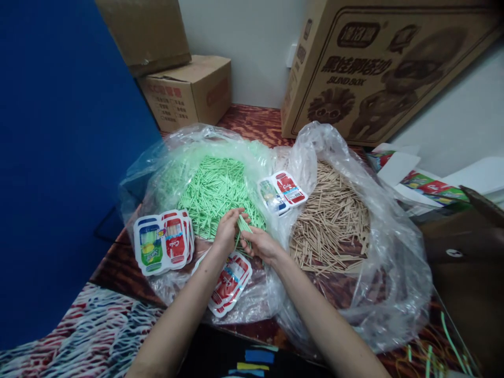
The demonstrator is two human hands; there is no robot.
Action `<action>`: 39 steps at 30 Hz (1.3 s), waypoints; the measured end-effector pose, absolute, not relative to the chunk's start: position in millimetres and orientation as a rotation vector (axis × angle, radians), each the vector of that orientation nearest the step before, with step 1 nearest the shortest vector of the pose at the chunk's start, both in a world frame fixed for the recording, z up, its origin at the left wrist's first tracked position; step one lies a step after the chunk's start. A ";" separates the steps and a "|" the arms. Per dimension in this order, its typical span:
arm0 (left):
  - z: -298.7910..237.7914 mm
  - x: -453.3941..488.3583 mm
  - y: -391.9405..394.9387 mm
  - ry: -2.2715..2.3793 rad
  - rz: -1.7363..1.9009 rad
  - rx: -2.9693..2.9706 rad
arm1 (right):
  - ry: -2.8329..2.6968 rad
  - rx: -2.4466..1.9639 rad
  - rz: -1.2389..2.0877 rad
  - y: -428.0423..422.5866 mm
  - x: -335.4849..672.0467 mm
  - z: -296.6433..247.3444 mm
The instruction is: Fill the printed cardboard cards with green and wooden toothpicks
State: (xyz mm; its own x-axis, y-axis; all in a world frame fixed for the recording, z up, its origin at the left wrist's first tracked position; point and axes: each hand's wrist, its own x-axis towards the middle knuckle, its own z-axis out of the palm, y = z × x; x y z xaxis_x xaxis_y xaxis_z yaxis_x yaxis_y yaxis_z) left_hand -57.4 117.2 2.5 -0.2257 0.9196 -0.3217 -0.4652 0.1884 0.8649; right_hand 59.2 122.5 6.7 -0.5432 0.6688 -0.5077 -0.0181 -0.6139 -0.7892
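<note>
My left hand (227, 229) and my right hand (261, 243) meet at the front edge of a heap of green sticks (214, 184) in a clear plastic bag. Between them is a small bunch of green sticks (243, 224), with the fingers of both hands closed around it. Just below my left hand lie red cola-printed cards (230, 283), partly covered by my forearm. A stack of Sprite and Cola cards (151, 247) sits to the left, and another Cola card pack (292, 188) rests between the two heaps.
Brown sticks (333, 220) fill a second clear bag (397, 252) on the right. Cardboard boxes stand behind, including a large blind box carton (354, 68) and a smaller box (192, 89). Printed packaging (431, 184) lies at right; a blue panel (66, 147) rises at left.
</note>
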 end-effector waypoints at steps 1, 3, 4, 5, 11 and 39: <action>2.0 -55.7 116.9 1.192 1.386 0.544 | -1.050 -1.154 2.222 123.3 59.3 6.8; 1.7 -53.2 117.0 1.208 1.364 0.599 | -1.048 -1.114 2.269 125.2 59.2 7.8; 2.1 -52.4 117.6 1.214 1.352 0.633 | -1.050 -1.105 2.273 126.1 59.1 8.4; 3.1 -52.1 118.7 1.220 1.343 0.669 | -1.052 -1.107 2.262 126.8 59.2 9.0; 16.0 -56.3 121.1 1.299 1.418 0.931 | -1.146 -1.182 2.100 122.4 67.1 14.0; -21.0 -94.3 -17.3 2.236 0.742 1.956 | -1.581 -1.047 1.439 30.9 98.3 -14.1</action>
State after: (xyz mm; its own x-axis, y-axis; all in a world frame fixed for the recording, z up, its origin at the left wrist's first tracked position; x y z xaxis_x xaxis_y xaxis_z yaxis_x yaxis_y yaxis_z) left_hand -94.3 -17.3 -21.0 -0.1820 0.9509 0.2505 0.9121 0.0681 0.4043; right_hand 98.3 30.9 -14.1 -0.3906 0.9206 -0.0006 0.0868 0.0362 -0.9956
